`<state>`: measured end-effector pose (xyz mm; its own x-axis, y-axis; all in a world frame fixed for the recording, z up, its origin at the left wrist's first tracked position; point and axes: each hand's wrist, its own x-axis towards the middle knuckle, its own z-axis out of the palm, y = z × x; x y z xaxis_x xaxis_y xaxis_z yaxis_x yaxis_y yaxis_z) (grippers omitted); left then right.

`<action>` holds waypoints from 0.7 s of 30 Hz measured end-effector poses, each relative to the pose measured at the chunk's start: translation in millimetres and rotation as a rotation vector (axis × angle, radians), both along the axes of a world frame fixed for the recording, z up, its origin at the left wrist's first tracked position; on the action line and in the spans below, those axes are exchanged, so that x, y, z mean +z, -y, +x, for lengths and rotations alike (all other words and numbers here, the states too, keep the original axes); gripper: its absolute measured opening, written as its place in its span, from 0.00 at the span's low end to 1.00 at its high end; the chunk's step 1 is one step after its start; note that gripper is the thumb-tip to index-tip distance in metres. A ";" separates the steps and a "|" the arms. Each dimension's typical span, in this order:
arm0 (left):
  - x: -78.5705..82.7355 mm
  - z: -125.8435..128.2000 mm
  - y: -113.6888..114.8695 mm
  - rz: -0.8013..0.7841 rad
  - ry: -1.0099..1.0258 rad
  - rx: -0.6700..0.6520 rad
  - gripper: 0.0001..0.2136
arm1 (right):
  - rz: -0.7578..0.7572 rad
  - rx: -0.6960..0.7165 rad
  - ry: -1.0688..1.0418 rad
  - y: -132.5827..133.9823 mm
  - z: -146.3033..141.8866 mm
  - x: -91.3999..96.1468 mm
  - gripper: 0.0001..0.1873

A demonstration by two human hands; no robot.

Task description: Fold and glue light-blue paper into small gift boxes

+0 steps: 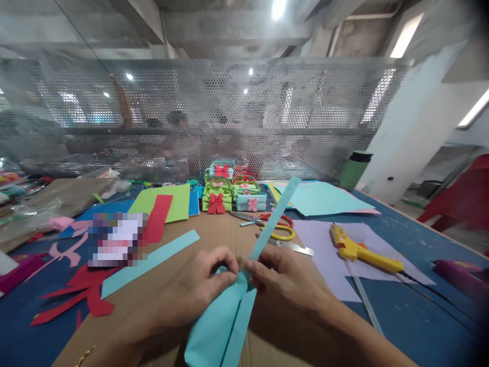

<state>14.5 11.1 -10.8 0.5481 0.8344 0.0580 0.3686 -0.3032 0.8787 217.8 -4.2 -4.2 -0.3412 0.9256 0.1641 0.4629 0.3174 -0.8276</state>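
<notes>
Blue folded paper piece (217, 321), nearest, slanting up from below into the space between the two hands. Left hand (208, 275) pinching its far end, thumb against fingertips. Right hand (282, 272) just beside, nearly touching the left, thumb and fingers closed on a narrow blue strip (275, 216) that rises at a slant beyond the knuckles. Whether strip and folded piece are joined: cannot tell, fingers cover the spot.

Under both hands, a cardboard sheet (214, 234) on the blue worktop (431, 316). Left of the left hand, a loose blue strip (153, 262) lying flat; farther left, red paper cut-outs (93, 290). Right of the right hand, a clear glue stick (362, 300) runs to a yellow glue gun (355, 251) lying on lilac paper (317, 244).

Just beyond the right hand, a metal blade (296, 248) and scissors (284, 233) with red and yellow loops. Beyond the left hand, a red strip (158, 219) overlapping a green sheet (178, 201).

Farther, ahead of both hands: small paper boxes (250, 200) with bows, stacked close together. Well beyond the right hand, pale blue sheets (324, 199), then a green bottle (354, 173), upright with slight lean. Farthest: a perforated screen (214, 92), blurred figures behind.
</notes>
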 end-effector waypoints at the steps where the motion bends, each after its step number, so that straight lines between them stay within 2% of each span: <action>1: -0.5 -0.1 -0.3 -0.004 -0.004 0.000 0.04 | -0.008 0.003 0.001 -0.1 0.1 -0.1 0.19; 8: -4.1 -0.5 -0.8 0.011 0.012 -0.010 0.03 | -0.081 0.013 -0.030 1.4 -2.1 3.1 0.24; 13: 2.1 1.1 2.3 0.032 -0.023 0.004 0.03 | -0.096 0.019 -0.051 1.2 -3.6 4.8 0.26; 21: 0.3 4.5 3.3 0.011 0.041 0.027 0.02 | -0.109 0.013 -0.001 -3.9 1.2 -11.1 0.24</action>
